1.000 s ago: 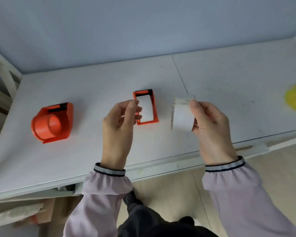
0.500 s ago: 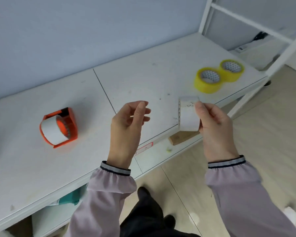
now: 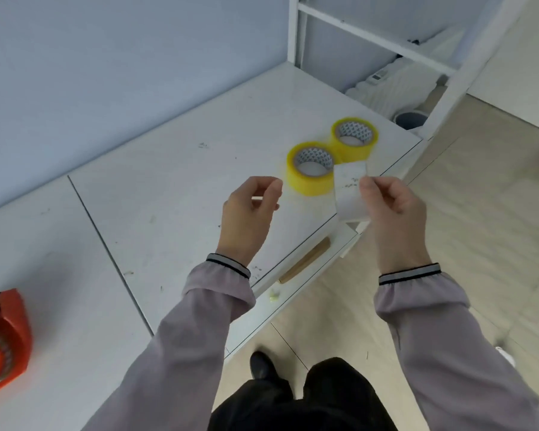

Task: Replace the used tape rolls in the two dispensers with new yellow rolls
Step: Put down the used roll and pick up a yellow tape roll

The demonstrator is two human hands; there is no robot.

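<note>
Hands raised over the table (image 3: 168, 197): I see my right hand (image 3: 389, 206) pinching the used white roll (image 3: 349, 194); left hand (image 3: 249, 209) loosely curled, empty. Two yellow rolls (image 3: 311, 181) lie near, one orange dispenser (image 3: 3, 334) far left.

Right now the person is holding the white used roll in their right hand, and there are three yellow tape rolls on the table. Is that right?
Not quite. The head view shows two yellow tape rolls on the table, not three. The right hand does hold the white used roll.
</note>
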